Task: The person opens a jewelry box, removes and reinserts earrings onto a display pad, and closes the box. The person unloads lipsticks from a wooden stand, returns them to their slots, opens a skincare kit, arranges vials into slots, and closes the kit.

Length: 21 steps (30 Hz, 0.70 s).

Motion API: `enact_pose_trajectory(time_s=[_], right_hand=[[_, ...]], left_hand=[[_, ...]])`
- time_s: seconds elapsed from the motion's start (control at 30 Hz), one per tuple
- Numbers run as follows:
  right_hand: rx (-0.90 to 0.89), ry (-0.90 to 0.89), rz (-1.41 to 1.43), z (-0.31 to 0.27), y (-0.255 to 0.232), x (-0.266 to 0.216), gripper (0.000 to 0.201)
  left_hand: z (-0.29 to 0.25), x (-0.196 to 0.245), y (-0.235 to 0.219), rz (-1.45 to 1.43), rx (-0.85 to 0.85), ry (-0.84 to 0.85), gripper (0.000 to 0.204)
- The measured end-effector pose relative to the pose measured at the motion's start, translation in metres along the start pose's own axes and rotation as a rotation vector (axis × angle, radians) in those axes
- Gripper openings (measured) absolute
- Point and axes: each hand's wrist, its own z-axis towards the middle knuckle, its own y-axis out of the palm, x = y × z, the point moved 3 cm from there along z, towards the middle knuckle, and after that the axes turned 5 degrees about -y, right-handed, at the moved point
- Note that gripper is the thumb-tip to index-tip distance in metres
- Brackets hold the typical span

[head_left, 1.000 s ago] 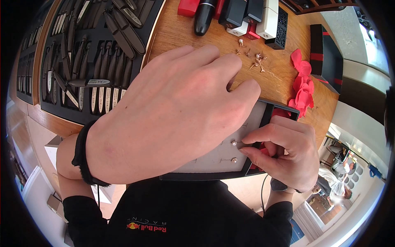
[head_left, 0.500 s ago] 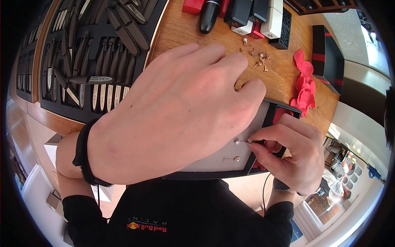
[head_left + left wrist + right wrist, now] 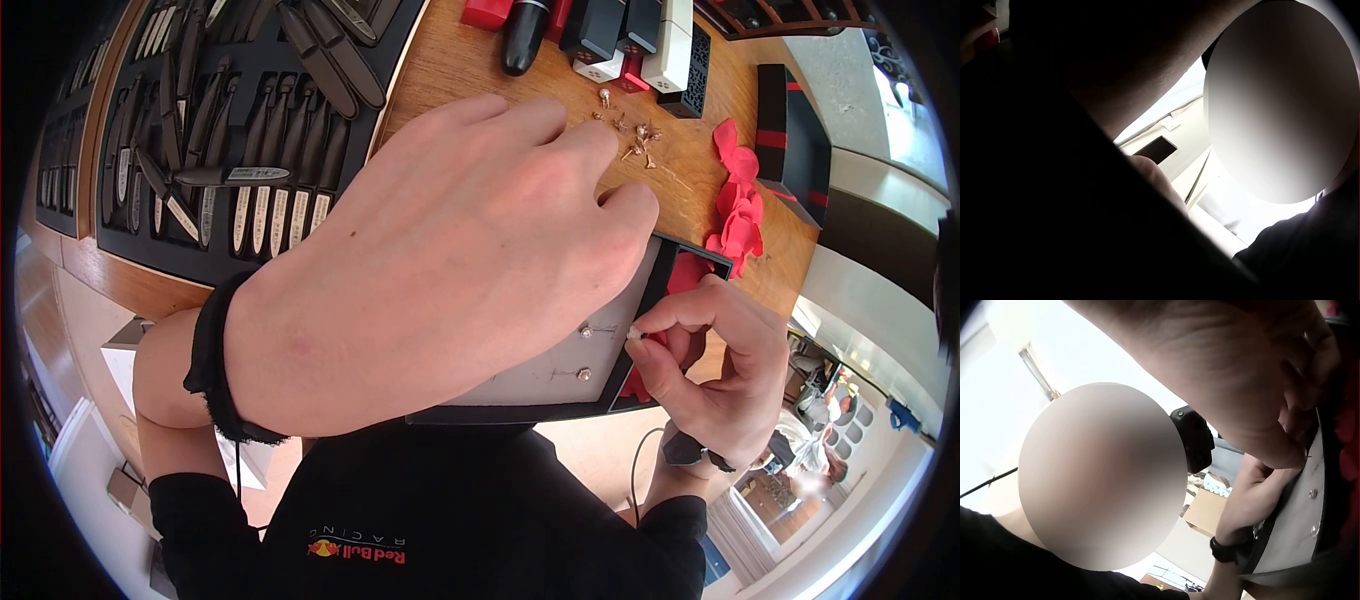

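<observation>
In the head view, my left hand [image 3: 450,250] lies over a black-rimmed box [image 3: 530,412] with a grey pad [image 3: 530,385]; its fingertips are hidden beneath it. Two small studs, an upper one [image 3: 586,331] and a lower one [image 3: 584,374], sit on the pad with thin pins showing. My right hand [image 3: 715,360] pinches a tiny pale piece [image 3: 634,333] between thumb and index finger, just right of the upper stud. In the right wrist view, the right hand [image 3: 1235,381] is at the pad's edge, the left hand [image 3: 1252,500] behind it.
Several loose studs [image 3: 640,140] lie on the wooden table [image 3: 450,75]. Red petals [image 3: 738,215] run beside an open black box [image 3: 793,145]. Black and white boxes [image 3: 670,55] stand at the back. On the left is a tray of dark, labelled tools [image 3: 255,175].
My right hand has drawn slightly right, away from the upper stud, with the pale piece between its fingertips. My left hand and the box have shifted slightly in the head view.
</observation>
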Motion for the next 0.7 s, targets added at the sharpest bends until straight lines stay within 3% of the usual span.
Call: enact_pose_trajectory(time_s=[0.4, 0.53, 0.6, 0.7], right_hand=[[0.134, 0.058, 0.496, -0.021, 0.005, 0.016, 0.021], [0.123, 0.091, 0.473, -0.019, 0.006, 0.021, 0.026], [0.019, -0.126, 0.309, -0.017, 0.002, 0.023, 0.028], [0.022, -0.055, 0.35, -0.02, 0.001, 0.023, 0.02]], left_hand=[[0.0, 0.0, 0.0, 0.014, 0.027, 0.009, 0.016], [-0.001, -0.001, 0.001, -0.021, 0.039, 0.013, 0.016], [0.0, 0.0, 0.0, -0.017, 0.027, 0.01, 0.016], [0.001, 0.001, -0.003, -0.008, -0.008, 0.004, 0.017]])
